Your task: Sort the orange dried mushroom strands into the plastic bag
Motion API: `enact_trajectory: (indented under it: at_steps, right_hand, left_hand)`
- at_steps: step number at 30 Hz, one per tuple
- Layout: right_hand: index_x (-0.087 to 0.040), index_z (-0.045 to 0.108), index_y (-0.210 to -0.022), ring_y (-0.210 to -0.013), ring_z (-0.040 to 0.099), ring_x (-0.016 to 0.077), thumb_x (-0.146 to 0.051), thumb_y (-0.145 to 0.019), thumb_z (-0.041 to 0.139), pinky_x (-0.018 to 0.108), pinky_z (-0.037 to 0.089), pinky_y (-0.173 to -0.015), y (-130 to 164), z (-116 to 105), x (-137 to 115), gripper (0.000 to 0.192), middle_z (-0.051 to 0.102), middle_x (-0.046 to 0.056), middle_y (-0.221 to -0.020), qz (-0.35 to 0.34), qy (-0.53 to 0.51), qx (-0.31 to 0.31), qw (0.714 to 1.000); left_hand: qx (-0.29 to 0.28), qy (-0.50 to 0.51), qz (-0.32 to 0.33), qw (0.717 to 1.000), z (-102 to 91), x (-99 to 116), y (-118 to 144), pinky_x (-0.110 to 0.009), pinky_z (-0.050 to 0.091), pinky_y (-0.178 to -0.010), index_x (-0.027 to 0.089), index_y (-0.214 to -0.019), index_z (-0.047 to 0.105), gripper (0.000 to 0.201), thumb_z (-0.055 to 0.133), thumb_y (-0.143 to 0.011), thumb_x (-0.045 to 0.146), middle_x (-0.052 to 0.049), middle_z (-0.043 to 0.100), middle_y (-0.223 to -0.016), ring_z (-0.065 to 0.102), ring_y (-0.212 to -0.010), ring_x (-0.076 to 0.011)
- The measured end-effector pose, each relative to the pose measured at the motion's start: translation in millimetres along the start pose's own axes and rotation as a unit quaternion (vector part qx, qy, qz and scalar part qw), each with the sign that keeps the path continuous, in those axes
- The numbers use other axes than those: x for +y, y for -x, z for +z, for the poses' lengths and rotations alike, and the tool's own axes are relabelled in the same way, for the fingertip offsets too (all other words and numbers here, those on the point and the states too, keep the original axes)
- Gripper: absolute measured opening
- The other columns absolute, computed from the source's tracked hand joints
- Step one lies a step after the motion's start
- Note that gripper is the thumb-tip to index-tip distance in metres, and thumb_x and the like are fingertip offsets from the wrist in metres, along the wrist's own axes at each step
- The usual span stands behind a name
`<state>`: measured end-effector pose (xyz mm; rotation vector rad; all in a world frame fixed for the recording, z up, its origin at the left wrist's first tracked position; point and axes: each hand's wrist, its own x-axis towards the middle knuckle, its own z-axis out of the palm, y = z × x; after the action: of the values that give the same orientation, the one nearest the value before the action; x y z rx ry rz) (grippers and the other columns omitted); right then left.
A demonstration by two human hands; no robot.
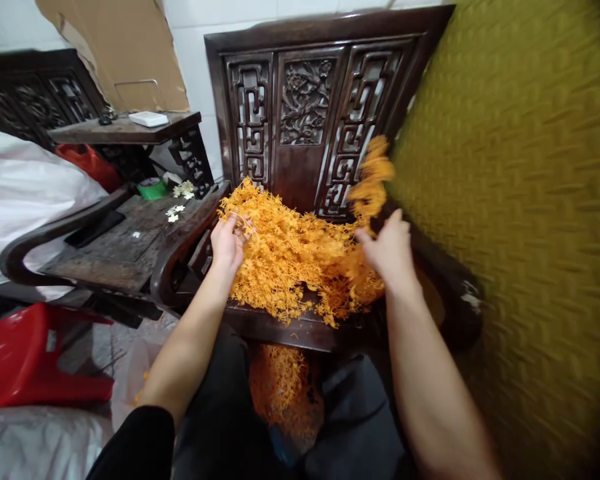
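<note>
A large heap of orange plastic flower sprigs [285,250] lies on the seat of a dark carved wooden chair [300,333]. At the heap's left edge, my left hand [229,241] has its fingers curled around thin orange stems. My right hand [391,248] is at the heap's right side, closed at the base of a raised orange sprig [373,177]. Motion blurs that sprig, and its stem is partly hidden by the hand. More orange sprigs [285,380] sit in a bag below the seat edge, between my legs.
Green tape [153,189] and pale flower pieces [184,190] lie on the wooden seat to the left. A red plastic stool [25,353], a translucent container [133,373] and white sacks [25,187] stand left. A yellow-green textured mat [520,200] rises close on the right.
</note>
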<state>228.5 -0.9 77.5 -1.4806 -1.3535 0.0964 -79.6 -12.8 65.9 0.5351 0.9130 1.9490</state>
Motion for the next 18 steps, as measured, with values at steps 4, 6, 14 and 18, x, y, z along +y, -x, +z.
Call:
enact_trajectory:
  at_steps: [4,6,14,18]
  right_hand:
    - [-0.014,0.058,-0.130,-0.132,0.050,0.0363,-0.036,-0.090,0.063,0.059,0.040,-0.110,39,6,-32,0.046,0.055,0.022,-0.138,-0.156,-0.027,-0.051,0.986]
    - [-0.020,0.066,-0.118,-0.108,0.063,0.0264,-0.034,-0.097,0.058,0.046,0.050,-0.098,65,2,-56,0.027,0.069,0.012,-0.112,-0.211,-0.120,-0.118,0.963]
    - [-0.021,0.065,-0.092,-0.064,0.057,0.0157,-0.038,-0.100,0.054,0.031,0.048,-0.065,82,-9,-82,0.021,0.062,0.002,-0.076,-0.081,-0.360,-0.220,0.903]
    - [-0.029,0.058,-0.091,-0.054,0.036,0.0165,-0.055,-0.102,0.038,0.028,0.038,-0.052,57,-32,-72,0.035,0.030,-0.003,-0.064,-0.021,-0.485,-0.108,0.868]
  left_hand:
    - [-0.090,-0.091,0.074,0.989,19.5,-5,33,-0.029,0.060,-0.071,0.018,-0.102,0.068,0.018,0.070,-0.086,0.028,-0.005,0.075,-0.086,0.071,-0.069,-0.0140]
    - [-0.135,-0.153,0.123,0.971,25.6,-5,52,-0.029,0.060,-0.072,0.019,-0.108,0.071,0.024,0.070,-0.088,0.033,-0.006,0.076,-0.091,0.073,-0.073,-0.0154]
    - [-0.394,-0.239,0.185,0.868,33.8,1,89,-0.040,0.055,-0.104,0.031,-0.155,0.039,0.076,0.074,-0.088,0.035,-0.013,0.063,-0.141,0.068,-0.120,-0.0244]
    - [-0.461,-0.277,0.104,0.837,27.6,-9,88,-0.047,0.052,-0.107,0.030,-0.157,0.037,0.081,0.075,-0.086,0.038,-0.018,0.050,-0.155,0.064,-0.127,-0.0295]
